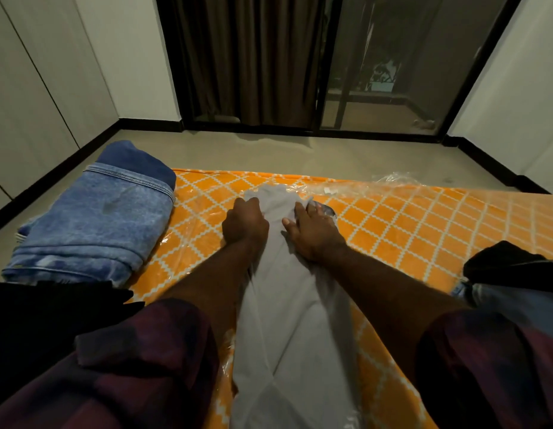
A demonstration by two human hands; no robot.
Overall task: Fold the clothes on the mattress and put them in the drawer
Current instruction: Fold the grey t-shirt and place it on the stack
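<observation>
While the grey garment (287, 320) points straight ahead, left hand (245, 225) grips it, right hand (314, 232) presses flat.

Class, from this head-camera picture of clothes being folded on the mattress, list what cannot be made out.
Head view: grey garment, near end cut off by the bottom edge; its type is unclear.
Head view: left hand, fingertips hidden under its own knuckles.
Head view: dark garment at right, cut by the right edge, too dark for detail.
Drawer: outside the picture.
</observation>
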